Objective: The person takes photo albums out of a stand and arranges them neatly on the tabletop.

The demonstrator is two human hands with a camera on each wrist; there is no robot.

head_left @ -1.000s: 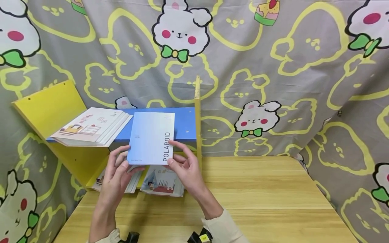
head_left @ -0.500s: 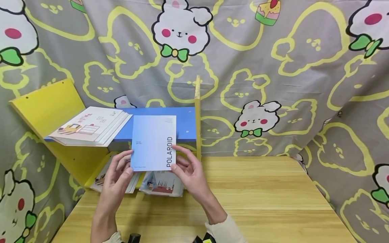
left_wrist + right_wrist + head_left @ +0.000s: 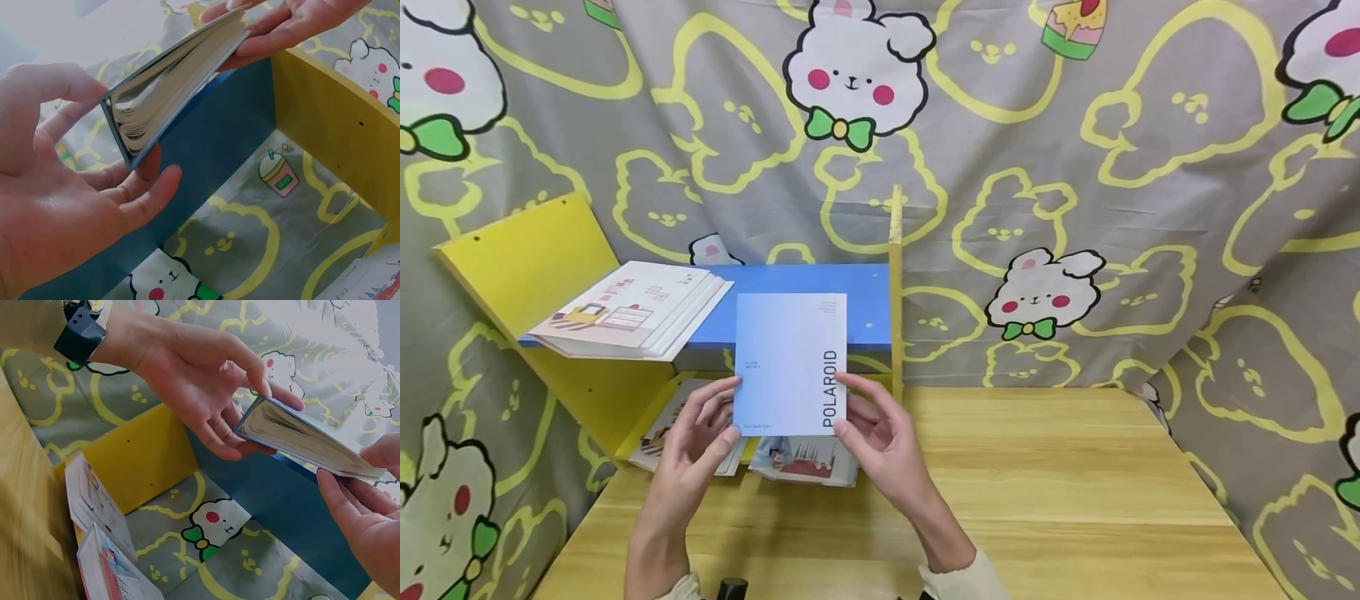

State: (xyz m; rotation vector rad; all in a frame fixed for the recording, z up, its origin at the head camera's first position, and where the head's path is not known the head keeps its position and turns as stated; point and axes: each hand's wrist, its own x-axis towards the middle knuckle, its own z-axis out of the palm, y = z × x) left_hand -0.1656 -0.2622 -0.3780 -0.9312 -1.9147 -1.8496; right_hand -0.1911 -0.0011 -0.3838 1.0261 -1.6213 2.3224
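Bringing the POLAROID book (image 3: pixel 790 364) down and nearer since a second ago, and tipping its front up a bit more. Holding it in the air, in front of the blue board (image 3: pixel 868 308). Pinching its spine side with the left hand (image 3: pixel 683 454) and its other side with the right hand (image 3: pixel 882 442), keeping thumbs by the low corners. Showing hard covers and a thick bunch of pages. Probably feeling light and stiff, maybe a bit slippery on the smooth cover. Likely holding best by both sides, squeezing the covers so as to stop pages flopping out. Farther out, seeing a pile of books (image 3: pixel 617 308) lying on the blue board's left end, more books (image 3: pixel 805 458) sitting lower than the blue board, yellow side boards (image 3: pixel 531 250) standing at its ends, and a wooden table (image 3: pixel 1075 467) stretching below and right of it.
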